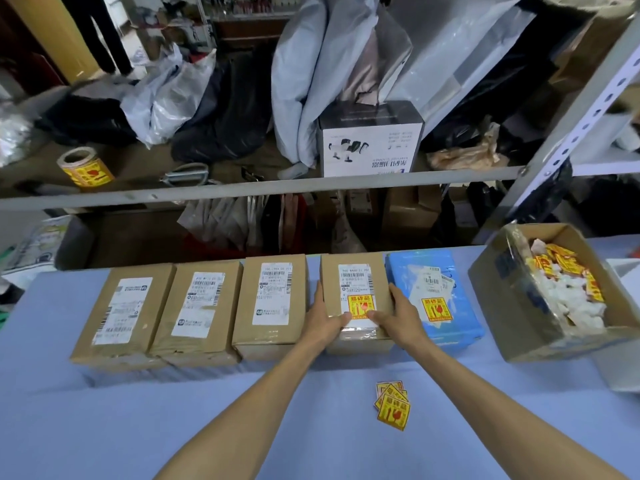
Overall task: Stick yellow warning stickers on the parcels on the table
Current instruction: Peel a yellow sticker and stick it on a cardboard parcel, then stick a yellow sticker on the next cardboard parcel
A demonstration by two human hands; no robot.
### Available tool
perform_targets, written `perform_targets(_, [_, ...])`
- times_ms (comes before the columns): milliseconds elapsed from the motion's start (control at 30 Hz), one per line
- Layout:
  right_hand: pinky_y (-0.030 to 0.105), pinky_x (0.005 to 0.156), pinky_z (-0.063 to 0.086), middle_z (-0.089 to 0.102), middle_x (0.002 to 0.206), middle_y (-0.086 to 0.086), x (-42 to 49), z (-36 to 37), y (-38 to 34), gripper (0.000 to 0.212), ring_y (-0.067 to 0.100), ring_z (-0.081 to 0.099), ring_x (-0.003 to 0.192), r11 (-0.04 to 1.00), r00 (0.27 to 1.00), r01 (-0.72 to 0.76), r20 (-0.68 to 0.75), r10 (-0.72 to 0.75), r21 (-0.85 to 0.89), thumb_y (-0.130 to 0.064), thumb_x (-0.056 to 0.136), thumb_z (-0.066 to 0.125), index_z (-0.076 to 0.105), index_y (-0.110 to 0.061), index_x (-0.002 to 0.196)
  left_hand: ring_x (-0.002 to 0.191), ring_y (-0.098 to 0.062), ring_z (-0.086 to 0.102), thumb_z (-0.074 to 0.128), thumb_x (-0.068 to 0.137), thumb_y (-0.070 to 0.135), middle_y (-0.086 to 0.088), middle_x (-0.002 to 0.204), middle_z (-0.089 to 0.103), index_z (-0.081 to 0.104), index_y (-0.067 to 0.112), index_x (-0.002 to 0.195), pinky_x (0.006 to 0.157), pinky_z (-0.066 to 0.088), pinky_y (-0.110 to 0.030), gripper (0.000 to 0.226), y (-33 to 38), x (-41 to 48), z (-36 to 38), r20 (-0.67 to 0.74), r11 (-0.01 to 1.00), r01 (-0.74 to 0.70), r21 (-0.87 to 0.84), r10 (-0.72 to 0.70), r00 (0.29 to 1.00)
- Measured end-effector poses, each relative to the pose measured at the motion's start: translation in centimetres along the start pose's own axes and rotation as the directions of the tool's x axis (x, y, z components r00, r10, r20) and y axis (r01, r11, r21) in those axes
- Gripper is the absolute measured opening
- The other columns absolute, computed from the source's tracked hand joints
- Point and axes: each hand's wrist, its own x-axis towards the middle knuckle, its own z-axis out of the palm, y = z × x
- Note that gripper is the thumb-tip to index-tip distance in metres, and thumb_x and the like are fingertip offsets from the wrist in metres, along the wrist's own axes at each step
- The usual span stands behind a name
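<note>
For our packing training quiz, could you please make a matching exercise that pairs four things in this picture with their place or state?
Things:
1. blue parcel
2. leftmost brown parcel
3. loose yellow stickers
4. sticker roll

Place or state:
a. on the shelf behind the table
b. lying on the table top
c. already stickered
d. not yet stickered

Pairs: 1-c, 2-d, 3-b, 4-a.
</note>
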Motion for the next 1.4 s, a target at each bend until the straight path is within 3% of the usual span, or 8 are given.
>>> perform_targets(233, [0.038,0.09,0.048,0.056,0.122,0.011,0.1,0.6,-1.4,0.046,0.028,0.056,0.11,0.956,0.996,0.005,-0.08,-0.03,-0.292,-0.014,0.082,0.071,0.048,-0.008,0.122,0.128,-0.014,0.038,0.071,0.082,0.018,0.001,0.139,0.038,0.034,0.019,0.141,0.106,0.029,-0.024,0.07,1.2,-1.4,-1.4,-0.004,0.913,-0.217,0.345,0.233,0.973])
perform_targets(367, [0.038,0.094,0.044,0.04,0.139,0.014,-0.9,1.5,-3.1,0.041,0.031,0.041,0.124,0.672,0.97,0.217,0.078,-0.231,-0.708,-0.006,0.082,0.061,0.051,-0.008,0.122,0.127,-0.02,0.043,0.058,0.09,0.015,-0.003,0.139,0.039,0.044,0.015,0.137,0.102,0.033,-0.027,0.049,1.2,-2.3,-5.1,-0.076,0.857,-0.211,0.47,0.278,0.958])
perform_targets(433, [0.039,0.096,0.043,0.032,0.147,0.013,-1.5,2.6,-4.0,0.047,0.032,0.03,0.134,0.558,0.935,0.339,0.205,-0.29,-0.758,-0.003,0.08,0.059,0.051,-0.008,0.126,0.127,-0.023,0.043,0.056,0.091,0.011,-0.005,0.138,0.039,0.045,0.012,0.137,0.104,0.034,-0.03,0.047,0.4,-2.9,-7.6,-0.14,0.84,-0.164,0.518,0.272,0.952])
perform_targets(600, [0.034,0.092,0.042,0.045,0.134,0.01,-1.8,7.2,-6.8,0.044,0.029,0.048,0.119,0.694,0.901,0.433,0.28,-0.33,-0.575,-0.011,0.086,0.059,0.05,-0.006,0.129,0.127,-0.026,0.039,0.058,0.091,0.014,-0.01,0.139,0.037,0.041,0.01,0.138,0.107,0.03,-0.031,0.051,-2.1,-3.9,-12.3,-0.26,0.828,-0.002,0.561,0.178,0.949])
perform_targets(867, [0.032,0.095,0.04,0.051,0.134,0.009,-1.0,12.3,-7.8,0.067,0.027,0.051,0.122,0.945,0.965,0.2,0.22,-0.144,-0.259,-0.026,0.081,0.072,0.033,-0.011,0.133,0.14,-0.024,0.026,0.07,0.081,0.019,-0.009,0.15,0.027,0.02,0.012,0.148,0.113,0.026,-0.033,0.084,-3.1,-2.0,-13.6,-0.172,0.884,-0.097,0.456,0.195,0.966])
perform_targets(1000, [0.034,0.098,0.044,0.053,0.134,0.004,-0.6,13.1,-8.0,0.074,0.023,0.051,0.122,0.982,0.973,0.133,0.206,-0.103,-0.137,-0.031,0.078,0.075,0.028,-0.012,0.133,0.131,-0.02,0.042,0.088,0.062,0.026,-0.005,0.141,0.045,0.028,0.011,0.144,0.109,0.036,-0.041,0.102,-3.3,-0.5,-14.2,-0.144,0.949,-0.107,0.295,0.155,0.977])
perform_targets(1133, [0.039,0.108,0.038,0.048,0.14,0.004,0.1,13.5,-8.3,0.101,0.022,0.047,0.127,0.997,0.973,0.053,0.229,-0.039,-0.055,-0.022,0.08,0.074,0.002,-0.012,0.149,0.129,-0.02,0.046,0.088,0.058,0.012,-0.005,0.138,0.049,0.025,0.009,0.142,0.109,0.037,-0.043,0.106,-3.5,0.3,-13.9,-0.149,0.994,-0.011,0.108,0.027,0.988])
perform_targets(1400, [0.037,0.105,0.04,0.052,0.137,0.005,-0.4,13.2,-8.1,0.089,0.024,0.048,0.126,1.0,0.978,-0.017,0.206,0.017,-0.001,-0.012,0.082,0.071,0.01,-0.012,0.147,0.121,-0.018,0.052,0.079,0.066,-0.002,-0.002,0.129,0.057,0.039,0.016,0.134,0.106,0.04,-0.04,0.081,-2.1,-1.7,-14.3,-0.157,0.996,-0.047,0.07,0.058,0.986])
